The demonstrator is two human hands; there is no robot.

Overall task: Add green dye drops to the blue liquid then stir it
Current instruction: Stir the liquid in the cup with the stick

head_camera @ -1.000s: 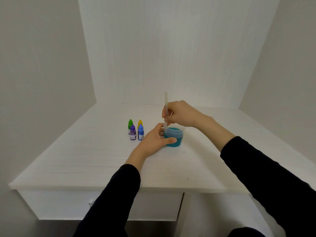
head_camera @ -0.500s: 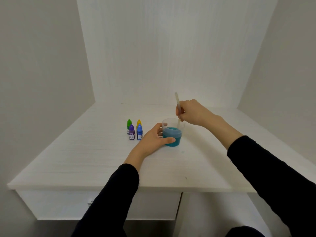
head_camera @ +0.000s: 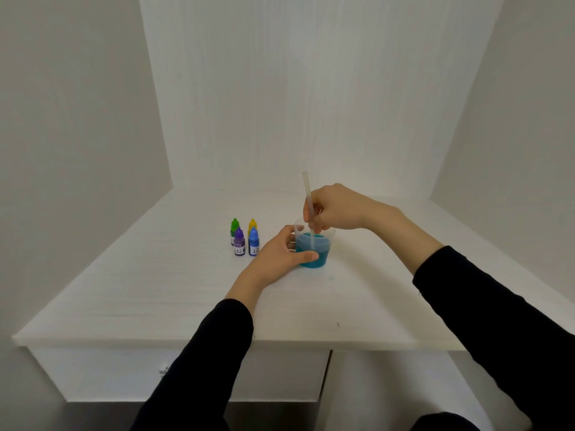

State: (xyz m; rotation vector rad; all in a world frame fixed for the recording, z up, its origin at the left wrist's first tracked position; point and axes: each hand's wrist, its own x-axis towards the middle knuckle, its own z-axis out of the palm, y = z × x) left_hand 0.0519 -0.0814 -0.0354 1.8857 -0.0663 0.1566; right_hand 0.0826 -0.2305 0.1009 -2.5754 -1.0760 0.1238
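Teal liquid [head_camera: 312, 250]; right hand [head_camera: 339, 209] holds stirrer [head_camera: 308, 200] in cup [head_camera: 329, 234].

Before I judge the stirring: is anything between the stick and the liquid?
Nothing visible. The right hand holds the stick with its lower end already in the blue liquid; the left hand steadies the cup.

Clear plastic cup [head_camera: 329, 232], translucent stirrer [head_camera: 306, 194], matt wood-grain desk [head_camera: 155, 284]
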